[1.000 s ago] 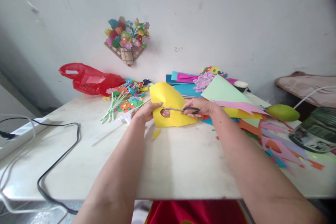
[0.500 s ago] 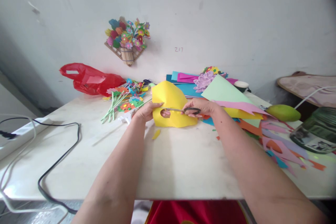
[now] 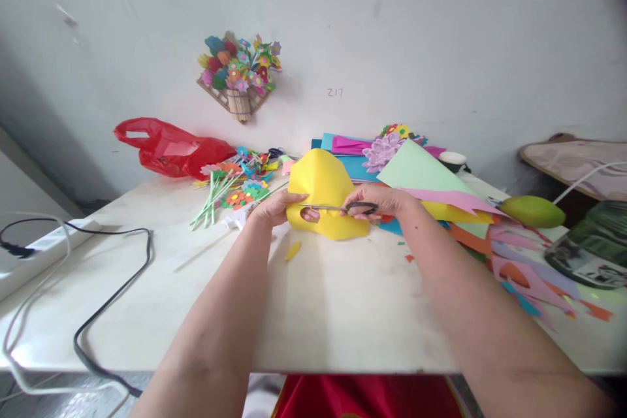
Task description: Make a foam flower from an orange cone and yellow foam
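A yellow craft sheet is held up above the table, with a rounded hole cut near its lower left. My left hand pinches the sheet's left edge, thumb on top; some of its fingers show through the hole. In my right hand is a pair of scissors with dark handles, fingers closed round the grips. The metal blades lie across the sheet just above the hole and point left toward my left thumb. A small yellow scrap rests on the table below the sheet.
To the left, paper flowers and pale green strips lie by a red plastic bag. Coloured sheets, offcuts, a green mango and a jar stand on the right. A black cable crosses the left side.
The yellow sheet has bent a little more and its upper part leans slightly to the right. Both hands keep their grips, and the scissors stay at nearly the same place above the hole.
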{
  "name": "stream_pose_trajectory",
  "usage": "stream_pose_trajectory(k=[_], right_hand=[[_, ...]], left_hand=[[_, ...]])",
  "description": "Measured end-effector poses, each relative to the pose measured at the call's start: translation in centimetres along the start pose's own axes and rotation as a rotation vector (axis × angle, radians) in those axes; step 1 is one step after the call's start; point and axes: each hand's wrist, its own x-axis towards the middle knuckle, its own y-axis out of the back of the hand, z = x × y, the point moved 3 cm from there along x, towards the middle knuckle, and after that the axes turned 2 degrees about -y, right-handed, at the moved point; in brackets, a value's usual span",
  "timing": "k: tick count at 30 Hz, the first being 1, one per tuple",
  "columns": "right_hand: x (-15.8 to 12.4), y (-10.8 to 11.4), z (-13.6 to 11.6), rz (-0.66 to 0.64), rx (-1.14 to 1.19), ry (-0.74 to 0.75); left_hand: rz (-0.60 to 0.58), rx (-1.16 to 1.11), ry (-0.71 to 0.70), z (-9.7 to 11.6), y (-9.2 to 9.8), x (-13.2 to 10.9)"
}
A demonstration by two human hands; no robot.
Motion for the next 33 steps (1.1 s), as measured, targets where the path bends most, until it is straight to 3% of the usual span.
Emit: stream_pose_trajectory(k=[11, 21, 30, 33], right_hand=[[-0.3, -0.5, -0.8, 0.035, -0.067, 0.003], [-0.4, -0.4, -0.2, -0.015, -0.015, -0.005], [-1.5, -0.6, -0.5, 0.164, 0.071, 0.098], [-1.0, -0.9, -0.5, 0.253, 0.142, 0.152]], left_hand=[[0.062, 0.037, -0.004, 0.4, -0.8, -0.1], [0.26, -0.006, -0.235, 0.1, 0.4, -0.1], [0.467, -0.17, -0.369, -0.9, 0.4, -0.3], [0.485, -0.265, -0.424, -1.2, 0.1, -0.2]])
